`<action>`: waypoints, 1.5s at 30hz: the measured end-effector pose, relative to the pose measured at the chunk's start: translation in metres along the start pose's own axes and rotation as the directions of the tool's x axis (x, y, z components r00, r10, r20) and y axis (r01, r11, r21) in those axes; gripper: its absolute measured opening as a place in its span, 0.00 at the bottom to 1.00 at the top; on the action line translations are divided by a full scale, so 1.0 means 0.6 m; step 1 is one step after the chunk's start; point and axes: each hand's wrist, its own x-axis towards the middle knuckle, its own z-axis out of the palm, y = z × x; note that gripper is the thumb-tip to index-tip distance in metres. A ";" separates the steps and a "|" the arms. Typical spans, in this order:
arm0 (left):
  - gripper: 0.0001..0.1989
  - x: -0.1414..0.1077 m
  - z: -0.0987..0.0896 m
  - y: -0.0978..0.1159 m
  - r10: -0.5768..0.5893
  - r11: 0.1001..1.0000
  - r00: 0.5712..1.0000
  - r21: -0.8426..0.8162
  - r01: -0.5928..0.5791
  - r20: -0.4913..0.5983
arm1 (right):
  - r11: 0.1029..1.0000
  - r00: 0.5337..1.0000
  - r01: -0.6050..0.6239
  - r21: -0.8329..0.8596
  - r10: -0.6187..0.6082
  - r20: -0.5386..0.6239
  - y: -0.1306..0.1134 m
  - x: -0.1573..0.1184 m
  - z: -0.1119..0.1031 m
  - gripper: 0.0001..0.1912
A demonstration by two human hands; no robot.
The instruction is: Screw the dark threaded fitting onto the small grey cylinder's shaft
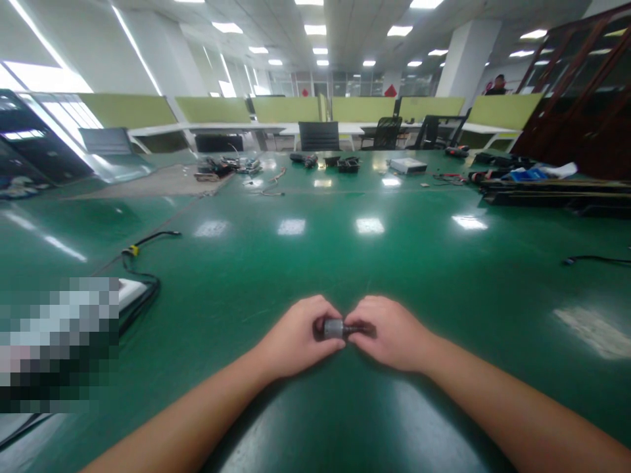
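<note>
Between my hands, low in the middle of the head view, lies a small dark bottle-shaped object (334,328) with a grey band round its body. It is held sideways, its thinner end toward the right. My left hand (300,338) is closed round the wider body, thumb below and fingers above. With thumb and fingers pinched, my right hand (394,334) grips the narrow end. The two hands nearly touch at the fingertips. Parts of both ends are hidden inside the hands, and the exact kind of object is too small to make out.
The green tabletop (236,263) spreads all round. On the left are a pixelated patch and a black cable (148,289). A black cable (596,261) lies far right. Toward the back sit a white box (407,165), loose electronic parts (231,166) and stacked dark panels (552,192).
</note>
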 end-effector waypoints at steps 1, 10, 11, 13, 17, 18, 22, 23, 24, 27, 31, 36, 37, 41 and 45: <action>0.10 0.001 0.000 0.001 0.007 1.000 1.000 0.010 -0.007 0.002 | 1.000 1.000 0.001 0.002 -0.001 0.000 0.000 0.001 0.000 0.04; 0.09 0.001 -0.003 0.008 0.003 0.999 1.000 0.034 -0.004 0.010 | 0.999 1.000 0.013 0.045 -0.012 -0.020 -0.001 0.002 -0.001 0.03; 0.09 0.001 -0.003 0.007 0.003 0.999 1.000 0.038 -0.004 0.014 | 0.999 1.000 0.014 0.049 -0.013 -0.019 -0.001 0.002 -0.002 0.03; 0.10 0.002 -0.002 0.007 0.004 0.999 1.000 0.045 -0.005 0.022 | 0.998 1.000 0.018 0.053 -0.017 -0.019 0.000 0.000 -0.003 0.04; 0.10 0.003 -0.002 0.006 0.004 0.999 1.000 0.048 -0.005 0.028 | 0.999 1.000 0.023 0.046 -0.022 -0.017 0.002 -0.001 -0.006 0.05; 0.09 0.003 -0.002 0.007 0.003 0.999 1.000 0.048 -0.005 0.030 | 0.999 1.000 0.021 0.044 -0.020 -0.015 0.002 -0.001 -0.006 0.05; 0.09 0.003 -0.003 0.007 0.007 0.999 0.999 0.052 -0.009 0.034 | 0.999 1.000 0.012 0.046 -0.011 -0.009 0.001 -0.002 -0.009 0.05; 0.09 0.003 -0.003 0.007 0.008 0.998 0.999 0.054 -0.009 0.032 | 0.999 1.000 0.013 0.047 -0.012 -0.007 0.001 -0.002 -0.010 0.05; 0.09 0.003 -0.003 0.007 0.007 0.998 0.999 0.056 -0.009 0.031 | 0.999 1.000 0.014 0.047 -0.014 -0.007 0.001 -0.003 -0.010 0.05; 0.09 0.003 -0.003 0.008 0.001 0.998 0.999 0.056 -0.003 0.034 | 0.999 1.000 0.014 0.043 -0.014 -0.003 0.002 -0.004 -0.011 0.05; 0.10 0.003 -0.004 0.009 -0.017 0.998 0.999 0.057 0.015 0.038 | 0.999 1.000 0.008 0.033 -0.007 -0.003 0.004 -0.004 -0.011 0.03; 0.10 0.003 -0.005 0.008 -0.020 0.998 0.999 0.056 0.018 0.044 | 1.000 1.000 -0.005 0.028 0.005 0.005 0.004 -0.002 -0.012 0.02; 0.10 0.003 -0.006 0.008 -0.019 0.998 0.999 0.053 0.017 0.044 | 1.000 1.000 -0.007 0.027 0.007 0.006 0.004 -0.002 -0.012 0.02; 0.10 0.003 -0.007 0.008 -0.027 0.999 0.999 0.048 0.024 0.043 | 1.000 1.000 -0.012 0.023 0.012 0.007 0.003 -0.003 -0.012 0.02; 0.10 0.003 -0.006 0.007 -0.027 0.999 0.998 0.049 0.024 0.051 | 0.999 1.000 -0.023 0.022 0.023 0.010 0.001 -0.004 -0.011 0.02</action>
